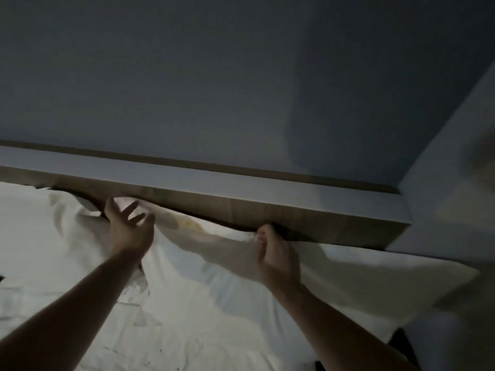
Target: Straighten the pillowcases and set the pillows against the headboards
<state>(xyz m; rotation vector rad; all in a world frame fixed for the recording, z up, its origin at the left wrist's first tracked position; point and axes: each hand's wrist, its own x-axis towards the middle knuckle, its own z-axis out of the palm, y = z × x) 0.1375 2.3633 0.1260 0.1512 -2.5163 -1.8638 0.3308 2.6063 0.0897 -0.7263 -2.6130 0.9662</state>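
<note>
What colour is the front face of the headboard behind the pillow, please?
Brown, with a wood-grain look, on the headboard; the head view shows it, dimly lit.

The long wooden headboard (241, 210) runs across behind the bed (40, 236), with the grey wall (214, 76) above it. The white fabric pillow (219, 263) lies on the bed, its far edge against the headboard. The left hand (128, 223) sits left of the right hand (276, 253), both at that far edge.

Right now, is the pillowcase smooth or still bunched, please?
Still bunched: the pillowcase shows folds between the open left hand and the right hand pinching its edge.
</note>
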